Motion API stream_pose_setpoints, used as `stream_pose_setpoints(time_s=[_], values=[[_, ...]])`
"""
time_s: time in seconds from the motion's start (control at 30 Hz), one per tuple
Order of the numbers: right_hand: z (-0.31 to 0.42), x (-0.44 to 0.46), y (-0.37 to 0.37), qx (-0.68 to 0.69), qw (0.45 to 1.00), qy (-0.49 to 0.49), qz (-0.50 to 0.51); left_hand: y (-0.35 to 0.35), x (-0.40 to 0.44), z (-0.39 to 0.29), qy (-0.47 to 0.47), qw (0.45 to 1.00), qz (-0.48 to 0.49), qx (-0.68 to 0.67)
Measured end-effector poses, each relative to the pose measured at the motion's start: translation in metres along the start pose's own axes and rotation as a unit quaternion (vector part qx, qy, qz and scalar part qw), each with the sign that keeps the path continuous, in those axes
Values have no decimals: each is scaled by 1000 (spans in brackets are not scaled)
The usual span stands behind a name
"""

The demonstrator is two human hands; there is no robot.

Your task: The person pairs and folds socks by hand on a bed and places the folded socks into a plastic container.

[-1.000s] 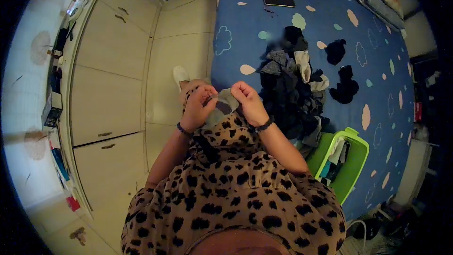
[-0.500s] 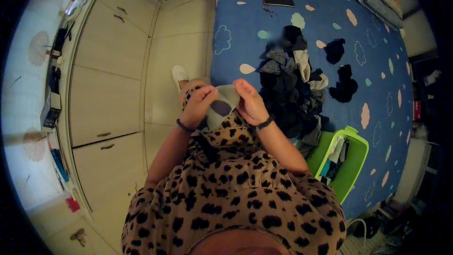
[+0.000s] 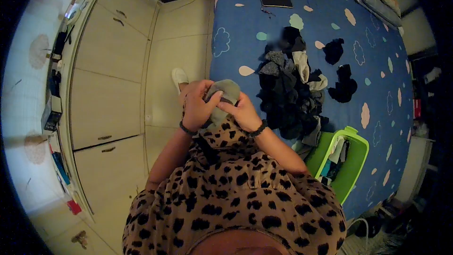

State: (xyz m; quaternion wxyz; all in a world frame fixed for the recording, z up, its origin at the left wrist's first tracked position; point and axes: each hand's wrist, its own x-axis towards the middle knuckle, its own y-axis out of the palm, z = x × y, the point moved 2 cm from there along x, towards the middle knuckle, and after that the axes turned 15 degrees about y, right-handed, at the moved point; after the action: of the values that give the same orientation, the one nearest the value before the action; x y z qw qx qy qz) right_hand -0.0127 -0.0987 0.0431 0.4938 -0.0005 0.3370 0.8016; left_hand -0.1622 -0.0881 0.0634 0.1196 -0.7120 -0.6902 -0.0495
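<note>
A light grey sock [image 3: 225, 88] with a darker patch is held above my lap, between my two hands. On its left side my left hand [image 3: 200, 104] grips the cloth, thumb pressed over the front. My right hand [image 3: 241, 110] pinches the sock from the lower right, its thumb close to the left one. The fingers behind the fabric are partly hidden. Just right of my hands, a heap of dark, grey and white socks [image 3: 283, 85] lies on the bed.
The blue patterned bed [image 3: 382, 127] carries a phone [image 3: 276, 2], two small dark bundles [image 3: 334, 51] and a green basket [image 3: 351, 179] with folded cloth pieces inside. White cabinets [image 3: 106, 104] line the left side. A white slipper [image 3: 179, 76] shows on the tiled floor.
My hands have moved closer together. The sock, earlier stretched between both hands with its dark patch facing up, is now folded over and bunched, its rounded end raised.
</note>
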Motion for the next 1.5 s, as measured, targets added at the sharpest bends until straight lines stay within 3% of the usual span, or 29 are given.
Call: stream_pose_setpoints(time_s=[0.07,0.1,0.17,0.5,0.57,0.63,0.7,0.77,0.9,0.97,1.1,1.17,1.2,1.23,1.27,1.3,1.37,1.4,1.43,1.5], values=[[-2,3,-3,-79,996,-17,-26,-4,4,-10,141,944,53,294],[-4,5,-4,-79,996,-17,-27,-3,6,-13,142,944,54,294],[-7,7,-6,-114,991,-36,-56,1,10,-25,254,881,58,396],[-3,6,-2,1,996,-40,-78,7,18,-26,237,847,94,467],[6,1,3,147,989,-15,-32,3,18,-8,186,876,76,439],[-1,6,-3,154,986,-44,-51,1,22,-17,107,920,133,354],[-12,16,-9,104,990,-47,-84,-5,22,-11,63,964,106,235],[-1,14,4,58,994,-61,-73,-16,23,-14,12,973,78,218],[14,6,9,87,995,-6,-58,-8,28,-14,34,982,88,167],[23,0,10,124,988,-45,-76,-2,27,-21,-66,997,30,39],[28,1,-4,119,984,-110,-67,-5,30,-5,-77,994,68,-36],[36,5,-17,101,986,-100,-91,4,25,13,-156,962,47,-217],[40,13,-32,103,985,-100,-97,17,26,11,-159,961,53,-219],[43,22,-51,-85,968,-98,-213,36,25,10,-132,977,111,-123],[41,25,-63,-269,905,-88,-317,49,27,9,-102,980,168,-26],[37,21,-67,-268,905,-86,-320,51,32,37,-104,979,171,-27],[42,0,-79,-260,852,-218,-399,42,44,144,-213,974,43,-57],[42,-19,-83,-297,828,-219,-422,40,53,179,-214,974,46,-62],[43,-49,-85,-372,787,-224,-439,37,58,207,-165,981,83,63],[45,-110,-91,-473,713,-192,-481,46,63,219,-111,969,121,183]])
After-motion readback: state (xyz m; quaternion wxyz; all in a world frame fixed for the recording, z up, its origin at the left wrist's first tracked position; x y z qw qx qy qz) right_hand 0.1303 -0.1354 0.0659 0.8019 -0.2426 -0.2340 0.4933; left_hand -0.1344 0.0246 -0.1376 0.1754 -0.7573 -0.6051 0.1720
